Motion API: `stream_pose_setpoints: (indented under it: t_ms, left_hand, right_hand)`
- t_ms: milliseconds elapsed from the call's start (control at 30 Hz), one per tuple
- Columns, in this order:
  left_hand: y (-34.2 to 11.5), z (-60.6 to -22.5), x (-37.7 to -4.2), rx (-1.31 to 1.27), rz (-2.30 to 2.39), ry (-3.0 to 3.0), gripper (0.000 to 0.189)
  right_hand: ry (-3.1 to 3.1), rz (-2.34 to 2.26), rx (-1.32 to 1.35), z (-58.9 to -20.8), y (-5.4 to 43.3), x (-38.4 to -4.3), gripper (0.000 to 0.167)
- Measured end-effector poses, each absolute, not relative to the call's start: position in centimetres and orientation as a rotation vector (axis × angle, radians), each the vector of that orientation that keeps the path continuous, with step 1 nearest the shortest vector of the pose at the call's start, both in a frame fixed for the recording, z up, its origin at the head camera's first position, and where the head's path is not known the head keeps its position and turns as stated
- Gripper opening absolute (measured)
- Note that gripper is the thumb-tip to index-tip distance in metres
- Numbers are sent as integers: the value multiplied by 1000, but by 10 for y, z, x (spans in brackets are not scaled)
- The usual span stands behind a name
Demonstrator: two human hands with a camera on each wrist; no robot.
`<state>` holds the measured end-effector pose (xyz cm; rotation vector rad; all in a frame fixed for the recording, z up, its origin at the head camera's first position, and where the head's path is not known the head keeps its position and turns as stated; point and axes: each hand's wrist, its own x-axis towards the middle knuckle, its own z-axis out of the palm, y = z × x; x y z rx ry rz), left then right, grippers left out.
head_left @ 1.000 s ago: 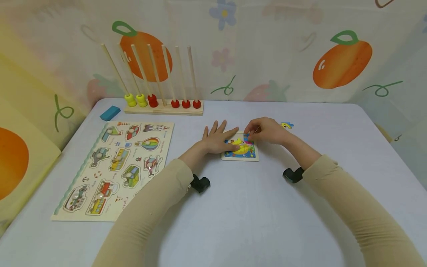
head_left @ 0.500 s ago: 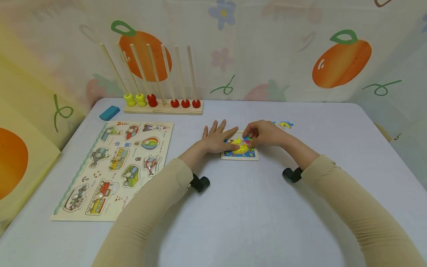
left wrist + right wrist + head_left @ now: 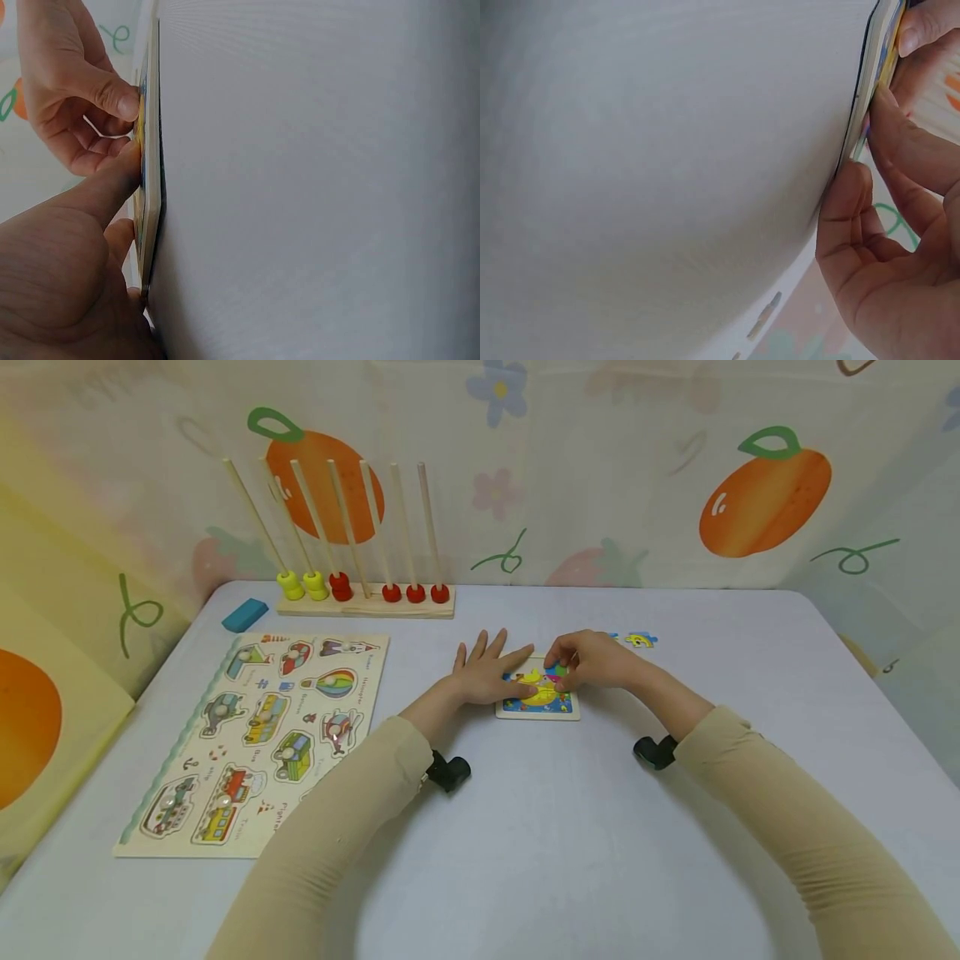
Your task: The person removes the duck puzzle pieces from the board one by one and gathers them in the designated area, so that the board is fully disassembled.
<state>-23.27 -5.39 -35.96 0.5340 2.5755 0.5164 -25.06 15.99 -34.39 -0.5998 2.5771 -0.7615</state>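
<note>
A small framed jigsaw puzzle [image 3: 538, 716] with a yellow duck-like picture on blue lies flat on the table. Over its left side, my left hand [image 3: 486, 680] is spread, with the thumb resting on the picture. My right hand [image 3: 596, 658] has curled fingers at the upper right corner, pinching a puzzle piece [image 3: 558, 672] against the board. In the right wrist view, the thumb [image 3: 904, 131] touches the picture and the fingertips meet the board's edge. The piece is mostly hidden by the fingers. Loose puzzle pieces [image 3: 641, 640] lie behind my right hand.
On the left lies a large vehicle peg puzzle board [image 3: 281, 739], partly under my left sleeve. A wooden counting rack [image 3: 367, 607] with tall rods and coloured beads stands at the back left. Beside it sits a blue block [image 3: 244, 615]. A fruit-patterned cloth hangs behind.
My right hand has shifted slightly at the puzzle's upper right corner, its wrist lowering a little, showing more of the loose pieces behind it. The left hand stays in place.
</note>
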Motion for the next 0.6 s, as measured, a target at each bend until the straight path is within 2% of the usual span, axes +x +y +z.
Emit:
stream_pose_setpoints:
  t_ms: [500, 600]
  left_hand:
    - [-52, -364, -236, 510, 498, 2578, 75]
    - [-52, -366, -238, 499, 502, 2573, 75]
  right_hand:
    - [2681, -695, -663, -343, 159, -250, 26]
    - [2683, -705, -662, -343, 159, -250, 31]
